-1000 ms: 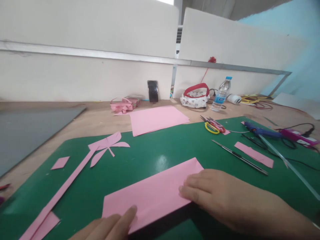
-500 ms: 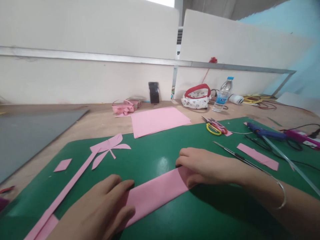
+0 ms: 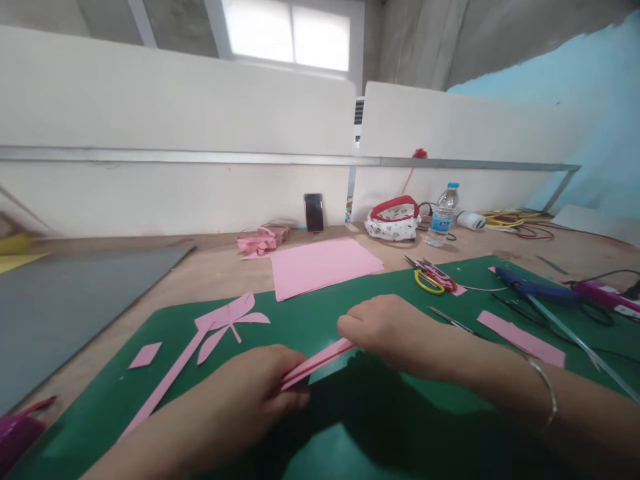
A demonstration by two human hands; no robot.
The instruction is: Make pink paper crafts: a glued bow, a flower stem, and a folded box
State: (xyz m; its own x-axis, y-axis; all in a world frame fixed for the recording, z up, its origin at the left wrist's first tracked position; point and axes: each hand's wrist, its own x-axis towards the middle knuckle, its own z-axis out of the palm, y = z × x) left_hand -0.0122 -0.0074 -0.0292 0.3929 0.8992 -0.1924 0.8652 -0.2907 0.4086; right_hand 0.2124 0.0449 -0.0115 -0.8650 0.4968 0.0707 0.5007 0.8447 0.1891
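Note:
A folded strip of pink paper is held edge-up between my two hands, above the green cutting mat. My left hand pinches its near left end between thumb and fingers. At the far right end, my right hand is closed around the paper, hiding that end. Beyond my left hand lie cut pink leaf shapes and a long narrow pink strip. A small pink diamond of paper rests farther left.
A stack of pink sheets lies behind the mat. To the right are scissors, a pen-like tool, a pink strip and a blue glue gun with cords. A water bottle, a pouch and a phone stand behind.
The pink strip has been lifted off the mat and turned onto its edge. Both hands have closed more tightly on it and moved nearer each other. The view has tilted upward.

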